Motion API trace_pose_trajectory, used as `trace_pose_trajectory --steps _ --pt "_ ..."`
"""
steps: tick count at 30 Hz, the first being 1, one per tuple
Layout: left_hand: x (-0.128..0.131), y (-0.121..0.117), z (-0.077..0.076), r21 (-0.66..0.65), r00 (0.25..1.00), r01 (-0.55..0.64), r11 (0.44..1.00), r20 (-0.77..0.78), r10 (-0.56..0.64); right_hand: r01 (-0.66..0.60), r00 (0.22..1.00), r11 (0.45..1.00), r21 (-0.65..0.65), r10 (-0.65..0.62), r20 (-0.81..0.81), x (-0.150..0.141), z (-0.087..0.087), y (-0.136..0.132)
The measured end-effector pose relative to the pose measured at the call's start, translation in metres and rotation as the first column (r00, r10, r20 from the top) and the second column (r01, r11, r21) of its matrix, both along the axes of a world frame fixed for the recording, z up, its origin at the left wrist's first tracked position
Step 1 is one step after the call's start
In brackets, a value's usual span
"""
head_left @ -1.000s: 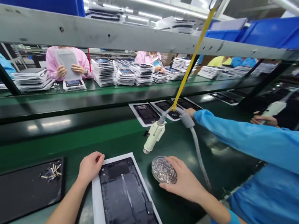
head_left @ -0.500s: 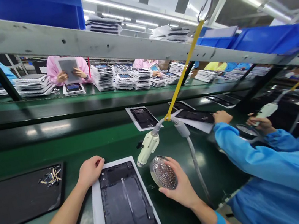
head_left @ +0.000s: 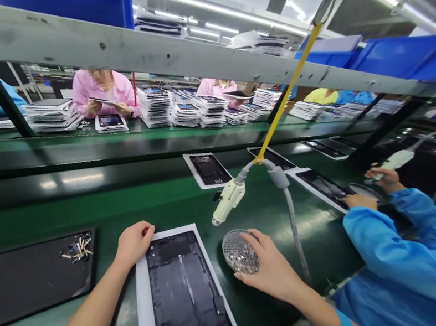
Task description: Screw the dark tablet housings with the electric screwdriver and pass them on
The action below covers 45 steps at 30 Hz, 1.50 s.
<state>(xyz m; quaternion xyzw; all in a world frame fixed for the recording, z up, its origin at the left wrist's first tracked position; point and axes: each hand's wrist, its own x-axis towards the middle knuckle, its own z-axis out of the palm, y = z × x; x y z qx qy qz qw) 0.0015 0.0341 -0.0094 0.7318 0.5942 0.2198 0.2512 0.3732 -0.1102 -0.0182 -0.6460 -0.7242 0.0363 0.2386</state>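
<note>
My left hand [head_left: 134, 244] rests on the top edge of a white paper sheet [head_left: 144, 316], just beside a dark tablet back housing [head_left: 185, 298] that lies on the sheet. My right hand [head_left: 264, 270] grips a round shallow dish of small silvery screws [head_left: 240, 252] and holds it tilted above the belt, right of the housing. A cream electric screwdriver [head_left: 228, 201] hangs on its cable above and ahead of that dish, touching neither hand.
A black mat [head_left: 20, 287] with loose screws lies left on the green belt. A co-worker's blue sleeve [head_left: 400, 237] fills the right, that hand on another tablet [head_left: 324, 189]. Further housings lie ahead. A grey beam [head_left: 97, 49] crosses above, with stacked tablets and workers beyond.
The co-worker's arm has drawn back rightward, bringing a tablet along. The hanging screwdriver has swung slightly. My right hand has turned the dish a little; my left hand stays put.
</note>
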Motion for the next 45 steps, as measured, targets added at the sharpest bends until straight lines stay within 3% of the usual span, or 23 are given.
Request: trace_pose_trajectory --steps 4,11,16,21,27,33,39,45 --pt "-0.001 0.000 -0.001 0.010 1.000 0.006 1.000 0.015 -0.006 0.027 0.988 0.987 -0.156 -0.050 -0.146 -0.005 0.005 0.000" --pt "-0.001 0.000 -0.001 0.016 1.000 0.003 1.000 -0.003 -0.003 0.031 0.959 0.979 -0.202 -0.087 -0.270 -0.008 0.001 -0.001" --pt "-0.002 0.001 -0.002 0.011 1.000 0.005 1.000 -0.018 -0.005 -0.008 0.939 0.995 -0.100 -0.026 -0.342 -0.008 -0.007 -0.002" --pt "-0.003 0.002 -0.005 0.005 1.000 0.005 1.000 -0.017 -0.005 -0.106 0.909 0.986 0.131 0.150 -0.389 -0.009 -0.015 -0.002" --pt "-0.003 0.002 -0.007 0.021 1.000 0.000 1.000 -0.011 0.001 -0.172 0.926 0.958 0.230 0.237 -0.295 -0.013 -0.013 -0.001" --pt "-0.001 0.002 -0.006 0.017 1.000 -0.004 1.000 -0.013 0.004 -0.236 0.971 0.944 0.231 0.238 0.018 -0.009 -0.001 -0.002" --pt "-0.001 0.001 -0.004 0.010 1.000 -0.006 1.000 -0.004 0.006 -0.207 0.973 0.970 0.124 0.191 0.129 -0.005 0.011 -0.005" --pt "0.000 0.001 -0.003 0.008 1.000 0.000 1.000 -0.009 0.000 -0.028 0.999 0.976 -0.216 0.032 0.015 -0.007 0.024 -0.009"
